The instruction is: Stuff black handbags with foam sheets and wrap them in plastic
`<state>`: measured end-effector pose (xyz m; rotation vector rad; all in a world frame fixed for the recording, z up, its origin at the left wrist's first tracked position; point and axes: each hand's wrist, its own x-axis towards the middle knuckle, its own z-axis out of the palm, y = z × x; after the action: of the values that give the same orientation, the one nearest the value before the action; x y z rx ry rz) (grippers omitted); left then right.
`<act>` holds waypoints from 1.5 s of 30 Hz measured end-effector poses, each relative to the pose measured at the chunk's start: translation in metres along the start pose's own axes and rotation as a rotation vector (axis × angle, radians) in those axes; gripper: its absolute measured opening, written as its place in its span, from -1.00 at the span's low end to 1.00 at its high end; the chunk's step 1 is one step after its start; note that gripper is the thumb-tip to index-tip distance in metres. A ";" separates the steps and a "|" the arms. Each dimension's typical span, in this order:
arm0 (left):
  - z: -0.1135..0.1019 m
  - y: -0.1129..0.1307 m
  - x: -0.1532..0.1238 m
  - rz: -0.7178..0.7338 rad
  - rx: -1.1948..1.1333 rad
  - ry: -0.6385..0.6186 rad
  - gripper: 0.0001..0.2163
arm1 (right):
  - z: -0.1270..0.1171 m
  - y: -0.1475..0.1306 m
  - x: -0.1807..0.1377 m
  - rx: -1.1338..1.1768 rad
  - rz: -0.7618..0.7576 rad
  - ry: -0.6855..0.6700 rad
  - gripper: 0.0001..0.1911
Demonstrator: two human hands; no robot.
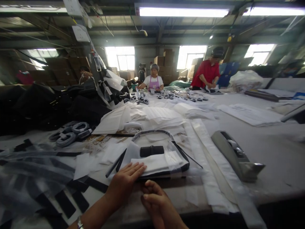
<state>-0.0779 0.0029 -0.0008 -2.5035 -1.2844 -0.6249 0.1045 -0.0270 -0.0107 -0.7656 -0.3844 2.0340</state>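
In front of me a black handbag (pixel 185 165) lies flat on the table, with a wrapped handle (pixel 152 132) arching away from me. White paper (pixel 152 163) and clear film cover much of its upper side. A dark rolled piece (pixel 152 150) rests on top near the handle. My left hand (pixel 127 178) is laid flat, fingers stretched over the bag's near left part and the white paper. Just below the bag's near edge is my right hand (pixel 157 200), its fingers loosely curled and thumb apart, with nothing visible in it.
A grey tape dispenser (pixel 234 156) stands at right, beside long white strips (pixel 212 165). Black strips and clear film (pixel 26 178) lie at left, near coiled wrapped straps (pixel 69 133). Paper sheets (pixel 162 116) and black bags (pixel 47 101) are behind. Two people (pixel 154 81) work across the table.
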 end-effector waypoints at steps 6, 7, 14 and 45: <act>-0.011 -0.005 0.007 -0.118 -0.049 -0.011 -0.57 | 0.007 0.007 0.009 -0.049 -0.164 -0.020 -0.77; -0.014 -0.004 0.007 -0.137 -0.047 -0.019 -0.56 | 0.008 0.007 0.011 -0.077 -0.207 -0.012 -0.80; -0.016 0.017 0.005 -0.121 0.097 0.034 -0.44 | 0.014 -0.014 0.006 -0.119 -0.255 -0.028 -0.68; -0.021 0.006 0.023 -0.550 0.101 0.074 -0.25 | -0.094 -0.080 -0.023 -1.923 -1.176 -0.193 -0.68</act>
<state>-0.0668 0.0068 0.0285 -2.0197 -1.9352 -0.7313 0.2269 -0.0049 -0.0306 -0.8941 -2.3017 0.1114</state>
